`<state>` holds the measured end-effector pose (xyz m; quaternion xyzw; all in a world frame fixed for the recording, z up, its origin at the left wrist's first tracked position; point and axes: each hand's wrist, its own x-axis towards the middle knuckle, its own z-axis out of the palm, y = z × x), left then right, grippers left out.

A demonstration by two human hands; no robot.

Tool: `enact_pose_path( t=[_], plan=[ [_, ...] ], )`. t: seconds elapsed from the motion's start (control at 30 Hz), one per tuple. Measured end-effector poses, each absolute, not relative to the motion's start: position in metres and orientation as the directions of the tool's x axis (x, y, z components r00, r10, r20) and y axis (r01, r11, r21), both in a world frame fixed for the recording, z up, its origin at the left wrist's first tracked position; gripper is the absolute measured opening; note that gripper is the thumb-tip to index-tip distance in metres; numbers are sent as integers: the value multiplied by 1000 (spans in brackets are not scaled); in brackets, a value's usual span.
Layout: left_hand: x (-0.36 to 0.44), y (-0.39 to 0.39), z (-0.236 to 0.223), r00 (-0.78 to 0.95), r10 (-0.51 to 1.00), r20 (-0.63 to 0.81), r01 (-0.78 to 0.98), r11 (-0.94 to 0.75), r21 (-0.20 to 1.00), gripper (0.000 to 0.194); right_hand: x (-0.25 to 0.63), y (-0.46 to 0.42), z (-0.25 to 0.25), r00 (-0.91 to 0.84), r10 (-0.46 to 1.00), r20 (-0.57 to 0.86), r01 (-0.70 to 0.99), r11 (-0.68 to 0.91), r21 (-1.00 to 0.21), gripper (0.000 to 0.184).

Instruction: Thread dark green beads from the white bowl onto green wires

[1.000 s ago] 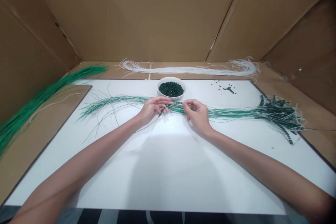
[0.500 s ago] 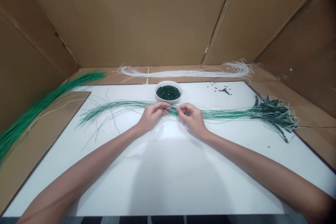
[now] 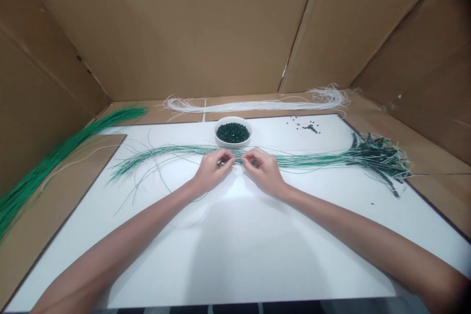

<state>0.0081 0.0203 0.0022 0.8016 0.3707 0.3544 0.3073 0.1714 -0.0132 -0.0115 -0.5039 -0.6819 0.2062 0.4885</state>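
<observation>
Over a long bundle of thin green strands [image 3: 312, 160], my left hand [image 3: 213, 169] and my right hand [image 3: 263, 169] face each other, fingertips a small gap apart. Each hand is closed in a pinch; what lies between the fingers is too small to make out. Just behind them stands a white bowl [image 3: 233, 144] holding dark green beads [image 3: 232, 132]. At its right end the bundle fans into a cluster of dark beaded strands with white ends [image 3: 380, 157]. Loose green ends [image 3: 128, 167] spread out on the left.
A bundle of white strands [image 3: 257, 106] lies along the back by the cardboard wall [image 3: 202, 29]. Scattered dark beads [image 3: 312, 128] sit on the white board [image 3: 243, 255] at back right. A thick green strand bundle [image 3: 55, 159] lies along the left side.
My hands have drawn slightly closer together and both pinches have tightened, the left thumb and fingertips now meeting. The whole view has shifted slightly.
</observation>
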Motion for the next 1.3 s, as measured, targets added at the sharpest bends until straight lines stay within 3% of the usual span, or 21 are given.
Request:
enact_pose_path(
  t=[0.2,0.43,0.7,0.83,1.3],
  plan=[
    [9,21,3,437,863,255,362,-428,828,18,173,-11,-14,85,914,397,462,317,-828,15],
    [8,22,3,455,863,217,386,-411,826,21,173,-11,-14,119,918,377,468,283,-837,18],
    [9,29,-11,389,917,87,162,-161,974,28,175,-10,-14,139,958,251,285,204,-937,30],
    [9,30,-12,410,908,88,156,-164,974,28,175,-9,-15,182,956,232,223,189,-956,30],
    [8,29,-8,425,900,100,196,-200,960,30,174,-11,-14,199,928,314,275,255,-927,27]
  ],
)
